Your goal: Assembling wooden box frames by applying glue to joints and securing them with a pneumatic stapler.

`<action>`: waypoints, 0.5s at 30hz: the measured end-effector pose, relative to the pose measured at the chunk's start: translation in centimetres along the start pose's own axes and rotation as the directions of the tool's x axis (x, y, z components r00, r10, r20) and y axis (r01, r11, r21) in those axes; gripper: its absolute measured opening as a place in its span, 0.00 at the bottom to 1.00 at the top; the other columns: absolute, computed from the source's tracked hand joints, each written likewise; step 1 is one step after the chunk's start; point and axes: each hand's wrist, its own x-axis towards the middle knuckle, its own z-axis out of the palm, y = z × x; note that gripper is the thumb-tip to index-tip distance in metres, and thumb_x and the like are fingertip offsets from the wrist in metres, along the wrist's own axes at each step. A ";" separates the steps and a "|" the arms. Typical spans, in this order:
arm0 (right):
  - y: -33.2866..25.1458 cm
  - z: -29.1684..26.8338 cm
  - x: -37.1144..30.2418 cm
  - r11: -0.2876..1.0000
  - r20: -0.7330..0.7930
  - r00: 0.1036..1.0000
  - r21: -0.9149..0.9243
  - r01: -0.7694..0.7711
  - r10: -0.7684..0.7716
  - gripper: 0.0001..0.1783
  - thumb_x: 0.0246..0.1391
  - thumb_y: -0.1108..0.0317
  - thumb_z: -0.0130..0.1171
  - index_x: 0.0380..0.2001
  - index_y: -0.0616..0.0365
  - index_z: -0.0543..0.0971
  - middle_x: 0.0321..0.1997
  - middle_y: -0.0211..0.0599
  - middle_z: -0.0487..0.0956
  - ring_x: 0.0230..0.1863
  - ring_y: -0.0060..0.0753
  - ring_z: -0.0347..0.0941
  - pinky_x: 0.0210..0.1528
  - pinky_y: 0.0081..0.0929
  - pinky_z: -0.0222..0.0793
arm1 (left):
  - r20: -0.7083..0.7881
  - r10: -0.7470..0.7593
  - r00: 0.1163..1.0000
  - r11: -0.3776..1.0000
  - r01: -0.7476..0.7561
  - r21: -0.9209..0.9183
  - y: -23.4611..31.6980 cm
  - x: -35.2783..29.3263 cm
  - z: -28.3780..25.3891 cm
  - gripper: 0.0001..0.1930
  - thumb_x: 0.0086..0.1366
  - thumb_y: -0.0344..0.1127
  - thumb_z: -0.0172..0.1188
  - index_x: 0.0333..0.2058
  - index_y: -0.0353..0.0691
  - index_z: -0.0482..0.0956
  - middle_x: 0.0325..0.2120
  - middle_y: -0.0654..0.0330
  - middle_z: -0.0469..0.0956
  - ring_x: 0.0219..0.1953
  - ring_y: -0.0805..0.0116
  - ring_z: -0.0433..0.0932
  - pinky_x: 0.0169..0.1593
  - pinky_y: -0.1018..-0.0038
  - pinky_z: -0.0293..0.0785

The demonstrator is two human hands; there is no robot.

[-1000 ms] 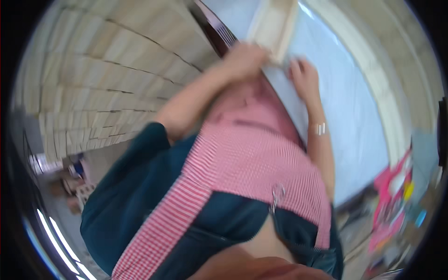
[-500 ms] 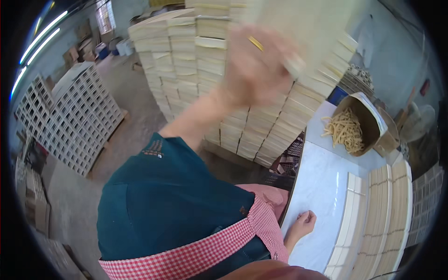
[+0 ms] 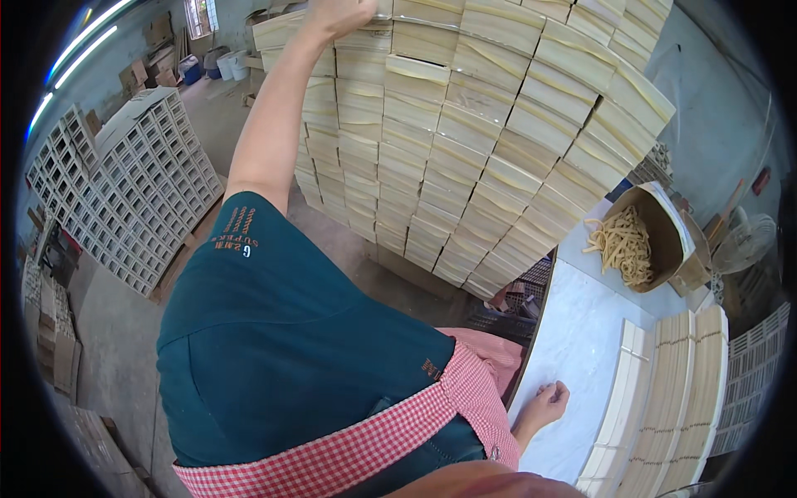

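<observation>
My left arm, in a dark green sleeve, stretches up toward the far left of a tall stack of pale, wrapped packages (image 3: 473,124). My left hand (image 3: 339,15) is at the stack's upper left, cut off by the picture's top edge, so its fingers and anything in them are hidden. Low on the right, my right hand (image 3: 545,405) rests on a white tabletop (image 3: 573,324) with its fingers curled in and nothing visible in them. Rows of thin pale wooden pieces (image 3: 664,398) stand along the table to its right.
A cardboard box (image 3: 664,241) tipped toward me spills tan bands (image 3: 623,245) at the table's far end. Beneath it is a dark plastic crate (image 3: 523,303). On the left floor stands a grid-like stack of pale boxes (image 3: 133,183) on a pallet. A fan (image 3: 745,242) is at far right.
My left hand, blurred in front of the stack beside a large pale shape, has moved up and left to the stack's upper corner. That shape is gone from view. My right hand stays put.
</observation>
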 end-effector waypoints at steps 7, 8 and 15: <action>0.0 0.1 -0.3 1.000 0.000 1.000 -0.010 0.015 -0.015 0.11 0.65 0.73 0.52 0.45 0.67 0.78 0.32 0.39 0.79 0.30 0.28 0.73 0.36 0.22 0.73 | 0.066 0.056 0.996 0.989 -0.065 0.136 -5.2 3.2 2.7 0.13 0.51 0.37 0.54 0.32 0.37 0.79 0.32 0.44 0.79 0.37 0.44 0.76 0.40 0.51 0.72; 0.3 0.3 -0.2 0.999 -0.007 1.000 -0.015 0.031 -0.031 0.11 0.64 0.73 0.52 0.45 0.67 0.78 0.32 0.40 0.79 0.30 0.28 0.73 0.36 0.22 0.73 | 0.081 0.081 0.993 0.984 -0.092 0.151 -4.9 3.7 3.4 0.12 0.51 0.37 0.54 0.31 0.37 0.79 0.32 0.44 0.79 0.37 0.44 0.76 0.40 0.50 0.72; 2.2 0.0 1.1 0.970 -0.047 0.974 -0.110 0.216 -0.222 0.17 0.56 0.71 0.58 0.49 0.62 0.80 0.41 0.42 0.80 0.36 0.33 0.73 0.42 0.30 0.72 | -0.345 0.340 0.875 0.833 -0.451 -0.322 1.7 -2.0 -1.3 0.18 0.62 0.39 0.61 0.47 0.34 0.80 0.39 0.55 0.80 0.37 0.60 0.77 0.41 0.67 0.75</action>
